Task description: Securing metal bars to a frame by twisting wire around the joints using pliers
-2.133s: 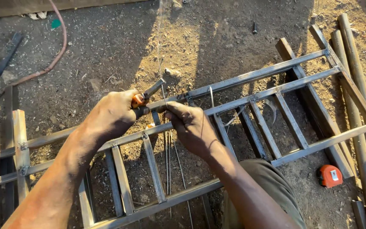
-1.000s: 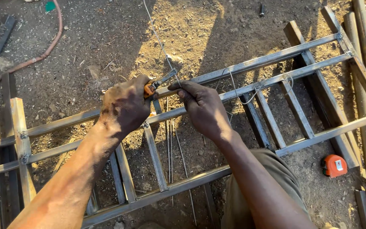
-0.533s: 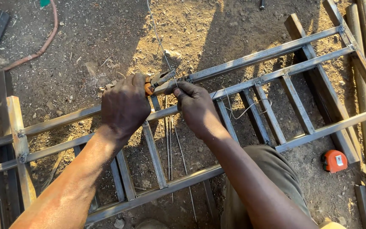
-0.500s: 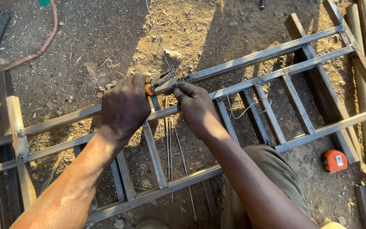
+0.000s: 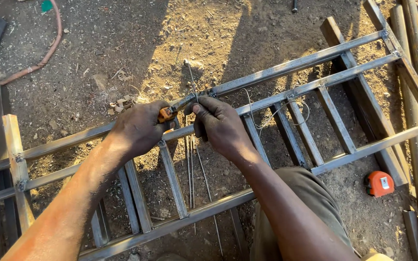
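**Pliers at top rail of steel frame**

The left hand (image 5: 140,128) is closed around orange-handled pliers (image 5: 176,107), whose nose meets a thin upright wire (image 5: 193,84) at the top rail of the grey welded steel-bar frame (image 5: 286,65). The right hand (image 5: 221,126) pinches the same wire between thumb and fingers, just beside the pliers. An orange tape measure (image 5: 379,183) lies on the dirt, well apart.

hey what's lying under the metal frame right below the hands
Under the metal frame, a few thin metal rods lie on the dirt ground, running between the bars. The left hand and right hand cover their upper ends, so those cannot be seen.
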